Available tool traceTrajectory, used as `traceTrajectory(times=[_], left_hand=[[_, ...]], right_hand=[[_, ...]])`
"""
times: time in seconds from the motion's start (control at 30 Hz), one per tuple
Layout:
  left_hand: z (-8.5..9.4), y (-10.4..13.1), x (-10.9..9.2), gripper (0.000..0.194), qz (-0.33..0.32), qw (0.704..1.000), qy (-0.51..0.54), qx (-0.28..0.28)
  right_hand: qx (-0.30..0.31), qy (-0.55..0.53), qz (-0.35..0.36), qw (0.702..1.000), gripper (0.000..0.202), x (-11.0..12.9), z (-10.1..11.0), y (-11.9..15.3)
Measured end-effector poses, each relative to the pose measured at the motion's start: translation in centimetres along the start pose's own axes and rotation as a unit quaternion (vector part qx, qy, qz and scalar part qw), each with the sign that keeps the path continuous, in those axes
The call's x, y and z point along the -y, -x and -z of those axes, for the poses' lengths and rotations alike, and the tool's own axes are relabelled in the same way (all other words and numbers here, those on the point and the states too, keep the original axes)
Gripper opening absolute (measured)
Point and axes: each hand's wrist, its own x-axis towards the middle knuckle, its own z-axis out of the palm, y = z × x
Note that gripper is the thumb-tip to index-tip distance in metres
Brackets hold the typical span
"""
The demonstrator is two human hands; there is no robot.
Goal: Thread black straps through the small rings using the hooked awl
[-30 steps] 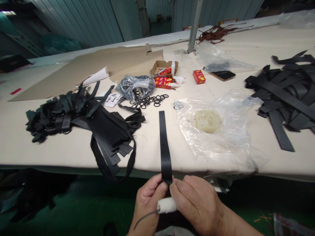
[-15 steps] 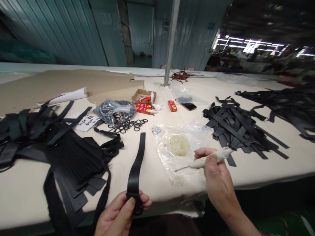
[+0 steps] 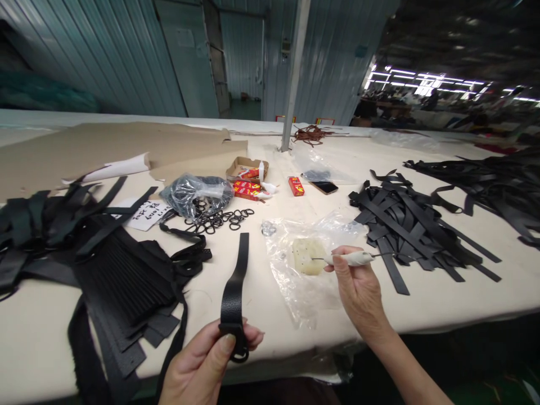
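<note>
My left hand (image 3: 211,357) pinches the lower end of a black strap (image 3: 234,287), where a black ring pokes out below the fingers. The strap's free end points up and away over the cream table. In my right hand (image 3: 358,289) is a white-handled tool (image 3: 356,258) with a thin metal tip. That tip lies over the pale yellowish block (image 3: 307,256), though touching or just above it I cannot tell. Clear plastic (image 3: 284,278) is spread under the block.
Black strips (image 3: 130,281) pile at the left, more straps (image 3: 409,225) at the right. Black rings (image 3: 211,220) lie by a plastic bag (image 3: 196,191). Farther back are red boxes (image 3: 296,186), a phone (image 3: 324,187) and a metal pole (image 3: 294,79).
My right hand has moved up and slightly left, bringing the tool's tip from the plastic's lower part to the yellowish block. My left hand still grips the strap.
</note>
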Motion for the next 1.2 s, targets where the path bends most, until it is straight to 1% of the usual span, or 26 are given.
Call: traceTrajectory(times=[0.17,0.23,0.33,0.37,0.43,0.5,0.53,0.57,0.6,0.67,0.73,0.83,0.9,1.03,1.1,1.2], left_hand=[[-0.8,0.2,-0.6,0.017,-0.073,0.994,-0.068,0.033],[-1.1,0.4,-0.7,0.018,-0.098,0.990,-0.091,0.042],[-1.3,0.7,-1.1,0.019,-0.144,0.980,-0.132,0.028],[-1.3,0.9,-1.2,0.018,-0.165,0.975,-0.148,0.023],[-1.2,1.3,-1.4,0.016,-0.211,0.958,-0.190,0.030],[-1.0,1.5,-1.6,0.017,-0.266,0.933,-0.236,0.051],[-0.8,1.6,-1.6,0.021,-0.293,0.918,-0.260,0.065],[-0.6,1.6,-1.6,0.027,-0.320,0.900,-0.284,0.079],[-0.5,1.6,-1.6,0.035,-0.346,0.882,-0.306,0.095],[-0.1,1.6,-1.5,0.049,-0.391,0.847,-0.338,0.126],[0.1,1.5,-1.4,0.059,-0.418,0.824,-0.350,0.151],[0.2,1.6,-1.3,0.063,-0.429,0.821,-0.338,0.169],[0.1,1.6,-1.4,0.067,-0.441,0.810,-0.345,0.176],[0.2,1.8,-1.4,0.081,-0.482,0.763,-0.389,0.187],[0.2,1.8,-1.4,0.084,-0.489,0.751,-0.403,0.185],[0.4,1.8,-1.4,0.087,-0.491,0.743,-0.414,0.191]], right_hand=[[0.004,0.075,0.006,0.997,0.030,0.2,0.5,-0.2],[-0.003,0.098,-0.011,0.995,0.036,0.1,0.6,-0.4],[-0.024,0.084,-0.059,0.994,0.042,0.3,0.9,-0.4],[-0.044,0.062,-0.081,0.994,0.041,0.5,1.1,-0.2],[-0.112,-0.028,-0.130,0.985,0.034,1.5,1.6,0.3],[-0.169,-0.160,-0.182,0.955,0.026,2.9,2.1,0.9],[-0.177,-0.223,-0.207,0.936,0.024,3.8,2.3,1.3],[-0.169,-0.273,-0.230,0.919,0.024,4.7,2.5,1.7],[-0.148,-0.307,-0.248,0.907,0.024,5.6,2.7,2.0],[-0.096,-0.339,-0.260,0.899,0.026,7.2,2.9,2.7],[-0.047,-0.354,-0.247,0.901,0.028,8.4,2.9,3.4],[0.014,-0.377,-0.235,0.896,0.029,9.6,2.4,4.3],[0.034,-0.397,-0.239,0.886,0.028,9.9,2.0,4.7],[0.062,-0.428,-0.262,0.863,0.025,10.0,1.3,5.4],[0.064,-0.439,-0.266,0.856,0.024,9.9,1.1,5.7],[0.069,-0.447,-0.258,0.854,0.022,9.6,1.0,6.0]])
